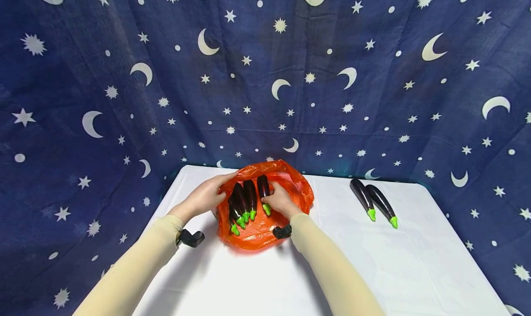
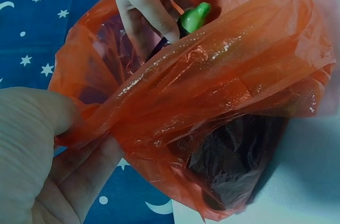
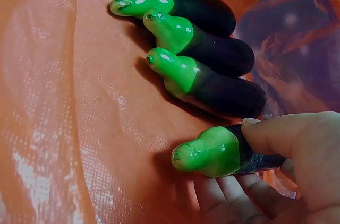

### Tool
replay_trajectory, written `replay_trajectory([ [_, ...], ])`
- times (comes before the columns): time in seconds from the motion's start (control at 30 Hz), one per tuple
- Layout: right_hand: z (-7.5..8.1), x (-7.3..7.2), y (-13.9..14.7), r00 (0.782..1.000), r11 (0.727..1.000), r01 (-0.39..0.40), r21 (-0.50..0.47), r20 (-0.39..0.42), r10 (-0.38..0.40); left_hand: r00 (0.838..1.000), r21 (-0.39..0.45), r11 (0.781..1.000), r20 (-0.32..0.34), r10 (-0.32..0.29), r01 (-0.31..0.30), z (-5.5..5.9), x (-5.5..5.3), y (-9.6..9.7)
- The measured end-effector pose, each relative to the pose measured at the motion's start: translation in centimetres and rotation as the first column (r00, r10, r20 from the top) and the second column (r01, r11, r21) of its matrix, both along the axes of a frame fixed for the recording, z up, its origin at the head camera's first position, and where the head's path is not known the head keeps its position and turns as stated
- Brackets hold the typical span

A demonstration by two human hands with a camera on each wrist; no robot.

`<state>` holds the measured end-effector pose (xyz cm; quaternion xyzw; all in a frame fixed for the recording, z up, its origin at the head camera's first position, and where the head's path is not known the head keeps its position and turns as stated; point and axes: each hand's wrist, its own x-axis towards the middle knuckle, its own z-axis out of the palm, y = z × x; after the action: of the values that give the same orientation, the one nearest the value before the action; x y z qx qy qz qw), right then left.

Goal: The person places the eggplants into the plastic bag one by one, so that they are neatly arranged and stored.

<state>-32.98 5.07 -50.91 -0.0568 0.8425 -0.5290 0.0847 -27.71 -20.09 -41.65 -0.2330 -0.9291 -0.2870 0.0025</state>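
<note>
An orange plastic bag (image 1: 253, 240) lies with its mouth spread wide on the white table. My left hand (image 1: 206, 195) pinches the bag's left rim between thumb and fingers, plain in the left wrist view. Inside the bag, my right hand (image 1: 282, 200) grips a dark purple eggplant (image 3: 212, 152) with a bright green stem end, thumb on top and fingers underneath. Several more eggplants (image 3: 228, 91) lie side by side in the bag, to the left of the held one, their green ends toward me. In the left wrist view the bag's wall hides most of them.
Two more eggplants (image 1: 362, 197) (image 1: 381, 204) lie close together on the right part of the white table (image 1: 415, 260). A dark blue cloth (image 1: 257, 76) with moons and stars hangs behind and beside the table.
</note>
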Motion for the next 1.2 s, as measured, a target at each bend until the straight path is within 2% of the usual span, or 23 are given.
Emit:
replay_trajectory([
  [0.63, -0.5, -0.6, -0.7, 0.999, 0.992, 0.035, 0.124, -0.021, -0.033, 1.0, 0.007, 1.0, 0.024, 0.009, -0.009, 0.1, 0.1, 0.3],
  [1.2, -1.0, -0.8, -1.4, 0.994, 0.964, 0.033, 0.264, -0.109, -0.004, 1.0, 0.009, 1.0, 0.006, -0.003, 0.003, 0.1, 0.0, 0.2],
])
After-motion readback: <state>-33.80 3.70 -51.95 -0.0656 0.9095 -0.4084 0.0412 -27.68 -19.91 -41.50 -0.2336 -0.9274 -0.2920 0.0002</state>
